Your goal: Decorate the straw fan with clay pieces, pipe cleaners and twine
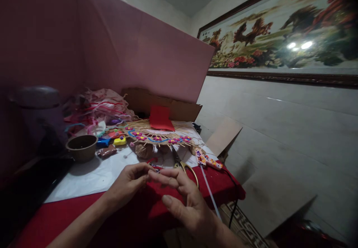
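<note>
My left hand [132,182] is over the front of the table with thumb and fingers closed in a pinch. Whatever is between them is too small or hidden to make out. My right hand [186,201] reaches in from the right, fingers stretched out and thumb held apart, its fingertips meeting those of my left hand. Just beyond the right fingers lie gold-handled scissors [191,171]. Behind them spreads a fan-shaped piece of thin sticks [159,139] with pink flowers and a blue wavy line. A twine ball [144,150] sits below its edge.
A floral glue gun [201,157] with a long white stick lies at the table's right edge. On the left stand a bowl [82,149] and clay packs, yellow [120,141] and brown [107,151]. Red paper [160,117] and pink fabric [103,104] are behind.
</note>
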The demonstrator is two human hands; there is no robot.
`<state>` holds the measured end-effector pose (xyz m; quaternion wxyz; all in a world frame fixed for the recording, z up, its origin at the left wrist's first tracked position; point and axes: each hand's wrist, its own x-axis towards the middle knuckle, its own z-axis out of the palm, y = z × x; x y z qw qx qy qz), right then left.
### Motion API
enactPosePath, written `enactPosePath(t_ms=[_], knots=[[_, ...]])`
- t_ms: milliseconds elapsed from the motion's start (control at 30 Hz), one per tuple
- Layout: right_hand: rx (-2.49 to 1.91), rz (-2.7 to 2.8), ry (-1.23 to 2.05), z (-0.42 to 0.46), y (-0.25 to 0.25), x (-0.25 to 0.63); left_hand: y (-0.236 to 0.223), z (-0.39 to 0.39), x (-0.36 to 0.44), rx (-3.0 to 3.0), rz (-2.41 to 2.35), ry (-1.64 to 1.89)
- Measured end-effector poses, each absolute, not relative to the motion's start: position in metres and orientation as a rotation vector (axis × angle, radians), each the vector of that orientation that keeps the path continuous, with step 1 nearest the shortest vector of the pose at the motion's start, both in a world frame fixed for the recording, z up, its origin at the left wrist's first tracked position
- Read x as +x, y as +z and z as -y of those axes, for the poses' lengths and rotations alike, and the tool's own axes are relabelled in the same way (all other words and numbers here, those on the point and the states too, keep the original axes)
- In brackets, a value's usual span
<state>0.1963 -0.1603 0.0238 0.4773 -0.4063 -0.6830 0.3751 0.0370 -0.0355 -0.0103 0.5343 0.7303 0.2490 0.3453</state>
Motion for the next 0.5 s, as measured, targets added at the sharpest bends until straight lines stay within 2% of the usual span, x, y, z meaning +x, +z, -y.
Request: enactPosePath(t_ms=[67,233,400,500], knots=[[-1.013,1.778,0.796,0.16,0.024,0.198,-0.01,0.035,0.037,1.715,-0.606,0.818],[-1.242,1.943,0.167,0.151,0.014,0.23,-0.013,0.033,0.038,1.647,-0.67,0.811],[-1.898,1.484,-0.282,0.135,-0.004,0.313,-0.015,0.031,0.038,1.624,-0.69,0.815],[-2.263,1.497,-0.288,0.126,-0.014,0.359,-0.012,0.032,0.038,1.61,-0.707,0.831]])
